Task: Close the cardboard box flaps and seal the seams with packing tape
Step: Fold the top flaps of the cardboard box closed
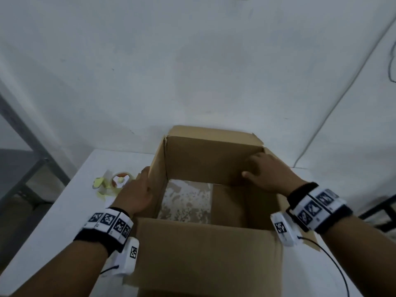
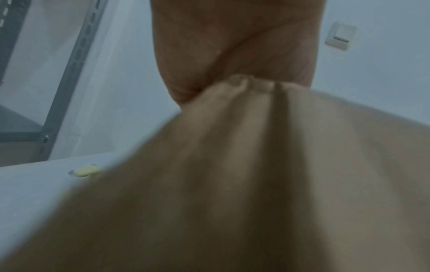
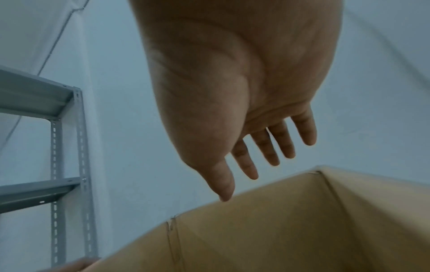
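Box: open cardboard box [image 1: 205, 249] on a white table [image 1: 53, 221], close to the person; four flaps raised, interior exposed.
Box floor: one half shows a pale, speckled patch [image 1: 185, 200], the other half plain brown card.
Left flap: upright [image 1: 157, 179]; the left hand [image 1: 137, 196] holds its top edge, palm on the outer face, thumb over the rim. In the left wrist view the card edge is crumpled under the palm [image 2: 232, 46]; the fingers are hidden there, so their exact curl cannot be confirmed.
Right hand: [image 1: 267, 172] inside the box at the far right corner, fingers [image 3: 274, 145] straight and spread, held above the card; contact with the far flap [image 1: 214, 155] is likely but not clear.
Near flap: raised toward the person [image 1: 203, 254].
Tape: roll [image 1: 119, 181] on the table, left of the box, just beyond the left hand, among yellowish scraps [image 1: 99, 184].
Surroundings: white wall [image 1: 192, 61]; grey metal shelving [image 3: 67, 165] to the left.
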